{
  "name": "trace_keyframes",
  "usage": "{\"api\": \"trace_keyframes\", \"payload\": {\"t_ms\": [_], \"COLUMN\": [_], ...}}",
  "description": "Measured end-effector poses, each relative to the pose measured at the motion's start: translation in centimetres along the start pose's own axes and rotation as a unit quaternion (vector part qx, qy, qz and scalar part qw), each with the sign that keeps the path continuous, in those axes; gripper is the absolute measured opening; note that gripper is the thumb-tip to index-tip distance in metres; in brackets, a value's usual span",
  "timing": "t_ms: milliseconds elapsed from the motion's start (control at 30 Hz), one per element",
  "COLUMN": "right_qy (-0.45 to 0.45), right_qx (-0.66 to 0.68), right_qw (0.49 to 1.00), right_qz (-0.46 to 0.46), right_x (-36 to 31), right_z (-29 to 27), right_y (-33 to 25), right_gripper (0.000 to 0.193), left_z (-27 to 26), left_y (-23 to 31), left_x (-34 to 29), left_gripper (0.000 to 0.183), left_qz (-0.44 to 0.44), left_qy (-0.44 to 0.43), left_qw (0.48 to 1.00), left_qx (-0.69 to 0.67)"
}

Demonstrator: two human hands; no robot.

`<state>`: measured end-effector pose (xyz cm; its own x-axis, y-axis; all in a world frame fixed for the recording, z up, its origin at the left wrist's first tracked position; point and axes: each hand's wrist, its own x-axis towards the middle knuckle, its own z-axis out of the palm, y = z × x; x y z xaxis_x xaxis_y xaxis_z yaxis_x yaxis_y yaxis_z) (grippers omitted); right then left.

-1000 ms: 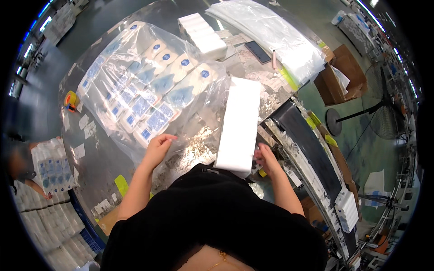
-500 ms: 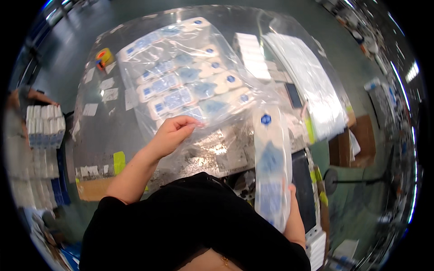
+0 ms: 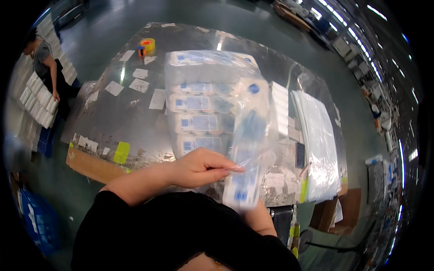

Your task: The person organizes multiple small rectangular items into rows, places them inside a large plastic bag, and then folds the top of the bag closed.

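Left hand (image 3: pixel 203 168): your thumb and fingers pinch the clear bag's (image 3: pixel 199 73) edge; best held high.
Right hand: hidden behind the wrapped roll pack (image 3: pixel 247 182); grip can't be told.
Roll pack: slanting beside bagged rows (image 3: pixel 194 103), seemingly partly under film; avoid snagging.

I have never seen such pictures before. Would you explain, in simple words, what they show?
No robot works here, only a person, bare-handed. A wide camera worn on the head looks down, so straight edges bend. On the table lie a clear bag holding rows of white packs with blue labels, a yellow tape roll, a dark phone and a stack of plastic film. The left hand seems to pinch the bag's edge over a long pack; the right hand is hidden behind that pack, so its grip cannot be seen. Another person stands at the left.
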<state>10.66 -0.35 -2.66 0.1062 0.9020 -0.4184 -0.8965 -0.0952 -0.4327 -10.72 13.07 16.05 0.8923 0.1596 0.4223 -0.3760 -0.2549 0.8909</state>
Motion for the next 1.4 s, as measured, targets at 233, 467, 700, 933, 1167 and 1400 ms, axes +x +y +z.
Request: {"api": "trace_keyframes", "payload": {"t_ms": [233,467,700,933,1167,1400], "right_qy": [-0.059,-0.055,-0.122,-0.064,0.398,0.771], "right_qx": [-0.184,0.017,0.095,-0.081,-0.292,-0.489], "right_qw": [0.978,0.998,0.987,0.977,0.831,0.385], "right_qz": [0.079,-0.031,-0.047,-0.184,-0.257,-0.136], "right_x": [13.5,23.5,23.5,8.0,-15.7,-32.5], "right_z": [11.3,11.9,14.0,2.5,-15.0,-23.7], "right_y": [2.0,-1.8,-4.9,-9.4,-11.9,-8.8], "right_gripper": [0.063,0.067,0.055,0.079,0.045,0.031], "left_z": [1.0,0.5,0.7,1.7,0.4,0.4], "left_y": [-3.0,-6.1,-11.0,-16.8,-16.2,-16.5], "left_x": [-0.2,-1.6,-0.9,-3.6,-2.3,-2.6], "left_gripper": [0.025,0.025,0.022,0.021,0.019,0.019], "left_qz": [-0.025,-0.18,-0.233,-0.319,-0.412,-0.434], "left_qy": [-0.061,-0.22,-0.121,-0.073,0.002,0.036], "left_qw": [0.997,0.915,0.964,0.929,0.909,0.9], "left_qx": [-0.027,-0.287,-0.047,0.174,0.061,-0.036]}}
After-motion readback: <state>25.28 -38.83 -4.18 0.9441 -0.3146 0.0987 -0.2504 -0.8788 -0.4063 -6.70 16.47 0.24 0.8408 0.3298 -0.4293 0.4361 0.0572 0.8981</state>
